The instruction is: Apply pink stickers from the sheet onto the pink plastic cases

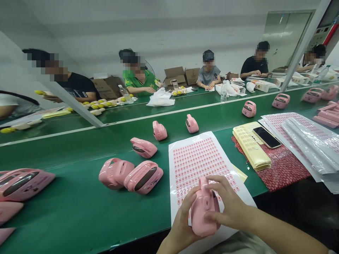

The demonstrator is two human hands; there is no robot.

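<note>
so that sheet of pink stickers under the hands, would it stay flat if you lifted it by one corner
Probably not. The sticker sheet looks thin and glossy, so it would likely droop. Its slick surface may slide easily on the green belt. It seems light; both hands hold the pink device above it.

So the sticker sheet (197,164) lies flat on the worktop (79,208) right in front, and both hands hold one casing (203,208) just above its near edge. Two more casings (131,174) sit touching just left of the sheet, others spread out behind. To the right, a phone (266,137) rests on a stack of backing sheets (251,148). Co-workers sit along the far side.
</note>
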